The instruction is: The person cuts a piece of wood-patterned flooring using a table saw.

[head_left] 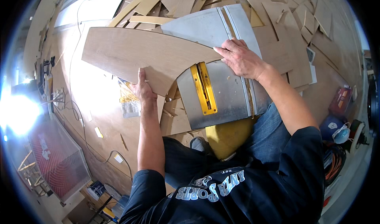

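A thin brown plywood panel [130, 45] with curved edges lies across the far left part of a small table saw, its broad end reaching out past the saw to the left. My left hand [143, 87] grips its near edge, thumb on top and the other fingers hidden beneath. At the panel's narrow right end, my right hand [239, 59] is closed on the tip, over the grey metal saw table [231, 93]. A yellow throat plate [204, 88] with a dark slot is set into the table, just nearer to me than the panel. Whether the blade turns cannot be told.
Plywood offcuts [182, 2] lie heaped beyond the saw and to the right. A cord [77, 109] winds over the floor on the left, near a bright lamp [19, 113]. Below the saw is a yellow base [227, 137] between my legs. A blue container [330, 128] stands right.
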`<state>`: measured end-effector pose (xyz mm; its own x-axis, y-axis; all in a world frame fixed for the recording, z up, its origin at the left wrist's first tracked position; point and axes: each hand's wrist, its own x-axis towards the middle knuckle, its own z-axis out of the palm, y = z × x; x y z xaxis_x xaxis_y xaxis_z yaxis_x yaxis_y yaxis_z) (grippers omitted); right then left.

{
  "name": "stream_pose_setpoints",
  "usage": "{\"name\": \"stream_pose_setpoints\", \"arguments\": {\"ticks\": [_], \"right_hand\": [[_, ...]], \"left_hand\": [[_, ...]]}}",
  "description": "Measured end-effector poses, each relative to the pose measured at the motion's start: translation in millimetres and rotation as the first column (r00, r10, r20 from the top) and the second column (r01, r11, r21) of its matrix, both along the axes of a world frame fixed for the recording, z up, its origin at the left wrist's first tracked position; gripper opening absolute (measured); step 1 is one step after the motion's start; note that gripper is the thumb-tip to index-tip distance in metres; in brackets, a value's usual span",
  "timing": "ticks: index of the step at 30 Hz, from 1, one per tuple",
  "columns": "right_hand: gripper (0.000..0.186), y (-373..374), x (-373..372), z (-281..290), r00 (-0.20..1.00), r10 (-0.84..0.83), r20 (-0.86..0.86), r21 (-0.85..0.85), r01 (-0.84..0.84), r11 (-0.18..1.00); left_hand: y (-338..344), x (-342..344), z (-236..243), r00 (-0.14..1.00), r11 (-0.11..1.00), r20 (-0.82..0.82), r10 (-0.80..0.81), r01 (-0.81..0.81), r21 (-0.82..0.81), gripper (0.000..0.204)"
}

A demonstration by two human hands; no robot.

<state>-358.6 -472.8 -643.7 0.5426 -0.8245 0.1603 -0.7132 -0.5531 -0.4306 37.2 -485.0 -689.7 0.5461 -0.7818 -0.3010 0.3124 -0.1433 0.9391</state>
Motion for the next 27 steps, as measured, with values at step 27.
{"name": "stream_pose_setpoints", "arguments": {"ticks": [27], "right_hand": [[0.044,-6.3,20.5,-2.2,0.998,0.057,0.001,-0.025,-0.057,0.998]], "left_hand": [[1.3,47.6,-18.4,0.997,0.998,-0.074,-0.035,0.031,-0.050,0.071]]}}
